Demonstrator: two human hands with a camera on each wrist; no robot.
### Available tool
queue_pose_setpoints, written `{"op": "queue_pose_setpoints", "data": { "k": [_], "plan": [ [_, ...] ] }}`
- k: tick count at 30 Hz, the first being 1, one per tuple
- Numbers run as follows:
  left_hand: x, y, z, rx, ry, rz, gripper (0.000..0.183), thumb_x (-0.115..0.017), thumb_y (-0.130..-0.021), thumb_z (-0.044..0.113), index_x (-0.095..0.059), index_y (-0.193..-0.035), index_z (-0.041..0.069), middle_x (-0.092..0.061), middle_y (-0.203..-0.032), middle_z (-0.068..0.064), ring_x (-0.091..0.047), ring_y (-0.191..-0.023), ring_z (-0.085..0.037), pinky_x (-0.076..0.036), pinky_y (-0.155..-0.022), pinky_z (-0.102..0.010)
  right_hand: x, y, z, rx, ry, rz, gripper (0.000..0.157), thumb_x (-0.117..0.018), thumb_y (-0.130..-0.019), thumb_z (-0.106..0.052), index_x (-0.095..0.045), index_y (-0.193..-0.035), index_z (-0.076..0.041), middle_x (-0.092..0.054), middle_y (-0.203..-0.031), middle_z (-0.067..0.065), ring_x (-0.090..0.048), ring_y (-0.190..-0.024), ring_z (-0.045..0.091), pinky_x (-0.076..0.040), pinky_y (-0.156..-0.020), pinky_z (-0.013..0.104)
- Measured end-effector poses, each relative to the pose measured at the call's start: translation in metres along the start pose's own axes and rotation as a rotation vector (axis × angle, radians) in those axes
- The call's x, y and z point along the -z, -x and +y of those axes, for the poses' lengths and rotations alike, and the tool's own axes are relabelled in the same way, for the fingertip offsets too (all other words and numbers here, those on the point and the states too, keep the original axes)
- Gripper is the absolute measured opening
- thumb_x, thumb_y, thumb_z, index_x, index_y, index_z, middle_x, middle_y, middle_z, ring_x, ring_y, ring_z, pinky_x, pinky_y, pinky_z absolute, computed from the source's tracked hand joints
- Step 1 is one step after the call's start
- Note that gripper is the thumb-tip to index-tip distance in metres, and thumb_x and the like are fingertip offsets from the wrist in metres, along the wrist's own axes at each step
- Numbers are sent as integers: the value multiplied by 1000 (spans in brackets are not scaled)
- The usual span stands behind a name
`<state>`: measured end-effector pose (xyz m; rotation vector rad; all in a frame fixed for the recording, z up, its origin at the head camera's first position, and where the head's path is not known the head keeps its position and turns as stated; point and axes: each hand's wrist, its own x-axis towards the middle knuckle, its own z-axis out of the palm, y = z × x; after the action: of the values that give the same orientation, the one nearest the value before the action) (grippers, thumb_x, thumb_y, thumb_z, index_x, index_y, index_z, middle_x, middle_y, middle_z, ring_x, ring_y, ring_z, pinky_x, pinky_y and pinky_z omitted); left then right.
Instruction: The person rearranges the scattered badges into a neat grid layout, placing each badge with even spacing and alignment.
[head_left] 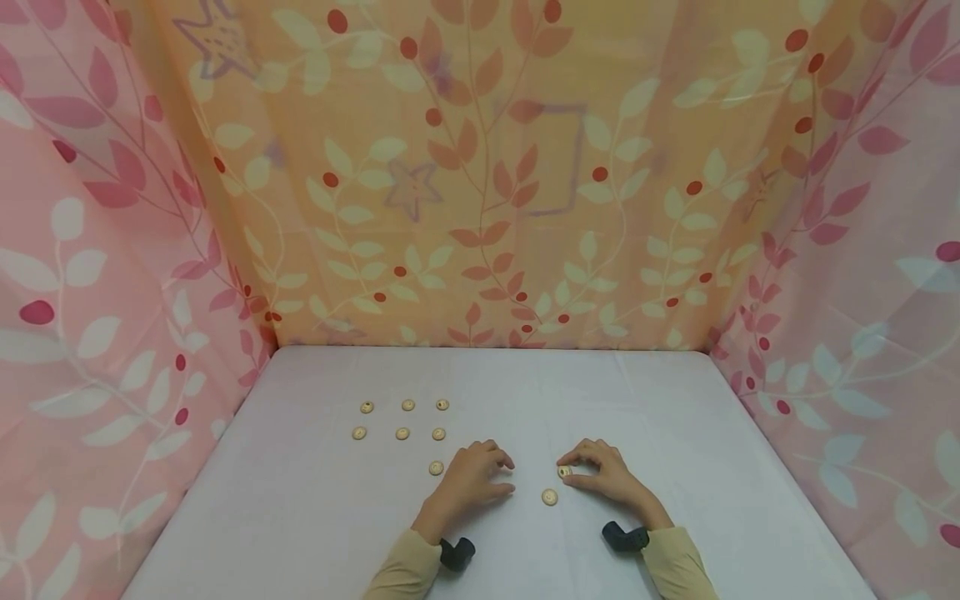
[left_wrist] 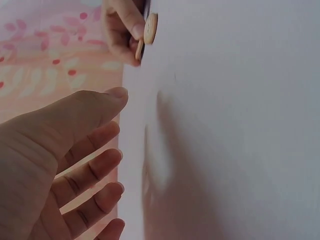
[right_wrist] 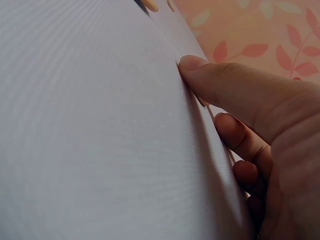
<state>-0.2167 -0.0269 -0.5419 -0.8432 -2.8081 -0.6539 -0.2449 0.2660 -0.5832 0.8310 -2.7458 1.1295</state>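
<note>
Between the thumb and fingers of my right hand (head_left: 606, 475) is a small round wooden disc (head_left: 564, 472) with a dark mark on its face. Its edge also shows in the left wrist view; my thumb mostly covers it in the right wrist view. Just in front of that hand, another disc (head_left: 550, 497) lies on the table, its ringed face visible in the left wrist view (left_wrist: 150, 28). My left hand (head_left: 472, 479) hovers low over the table, fingers apart and slightly bent, holding nothing. A third disc (head_left: 436, 468) lies just left of its knuckles.
Several similar discs (head_left: 402, 433) lie in two rough rows at the left-middle of the white table (head_left: 637, 392). Patterned curtains (head_left: 465, 167) stand along the back and both sides. Dark wrist devices (head_left: 626, 537) sit by both sleeve cuffs.
</note>
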Motion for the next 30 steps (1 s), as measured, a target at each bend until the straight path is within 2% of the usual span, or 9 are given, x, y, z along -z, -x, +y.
{"op": "queue_pose_setpoints", "data": {
  "k": [17, 26, 30],
  "plan": [
    [-21, -17, 39, -15, 3, -103, 33, -75, -72, 44, -70, -97, 25, -59, -87, 12, -50, -76, -4, -39, -66, -25, -1, 0, -1, -17, 0, 1, 27, -72, -74, -45, -66, -99, -37, -58, -93, -22, -46, -86, 4, -25, -78, 37],
    [-31, -20, 52, 11, -20, -125, 34, -75, -71, 44, -70, -98, 25, -58, -89, 13, -51, -79, -5, -39, -69, -26, -1, 0, -2, -11, 3, 3, 28, -72, -74, -44, -66, -100, -34, -58, -93, -22, -45, -86, 4, -25, -77, 37],
    [-32, -21, 56, -3, -56, -120, 32, -75, -71, 42, -70, -97, 24, -59, -89, 11, -52, -79, -6, -39, -68, -26, -2, 1, -1, -17, 12, 2, 28, -72, -74, -45, -65, -100, -36, -58, -93, -22, -45, -87, 3, -24, -77, 37]
  ]
}}
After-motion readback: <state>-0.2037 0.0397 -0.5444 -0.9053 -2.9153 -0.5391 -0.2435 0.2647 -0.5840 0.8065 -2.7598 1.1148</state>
